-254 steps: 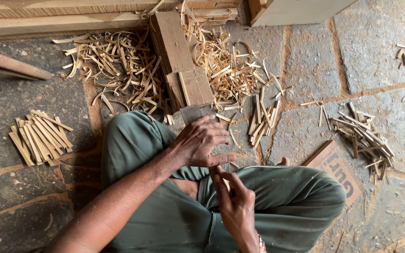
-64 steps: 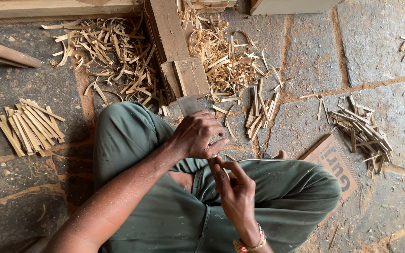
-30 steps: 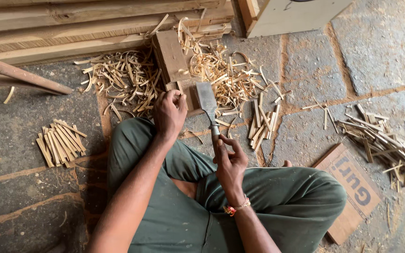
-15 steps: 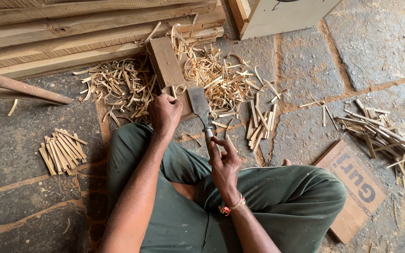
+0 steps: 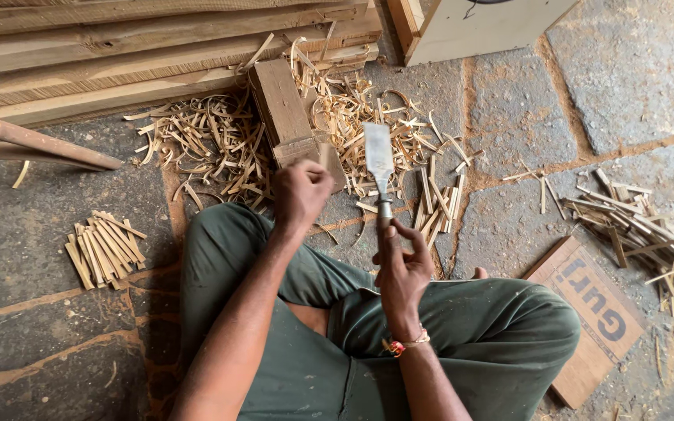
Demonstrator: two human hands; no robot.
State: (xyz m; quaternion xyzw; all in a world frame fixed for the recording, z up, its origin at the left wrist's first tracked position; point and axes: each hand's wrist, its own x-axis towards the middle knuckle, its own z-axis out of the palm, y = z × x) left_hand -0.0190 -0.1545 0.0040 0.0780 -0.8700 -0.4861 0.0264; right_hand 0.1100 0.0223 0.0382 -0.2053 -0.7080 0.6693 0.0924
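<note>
I sit cross-legged in green trousers on a stone floor. My right hand (image 5: 402, 269) grips the handle of a wide flat chisel (image 5: 378, 160), blade pointing away from me and lifted above the floor. My left hand (image 5: 300, 192) is closed on a small piece of wood, resting it against the near end of a wooden block (image 5: 281, 109). The piece itself is mostly hidden by my fingers. The chisel blade stands to the right of my left hand, apart from it.
Wood shavings and thin strips (image 5: 204, 144) lie around the block. A neat pile of short sticks (image 5: 103, 248) is at left, another loose pile (image 5: 641, 226) at right. Long planks (image 5: 118, 54) run along the top. A flat printed board (image 5: 594, 312) lies by my right knee.
My left hand moved from my lap out to the wooden block. My right hand raised the chisel, blade now pointing forward and higher than half a second ago.
</note>
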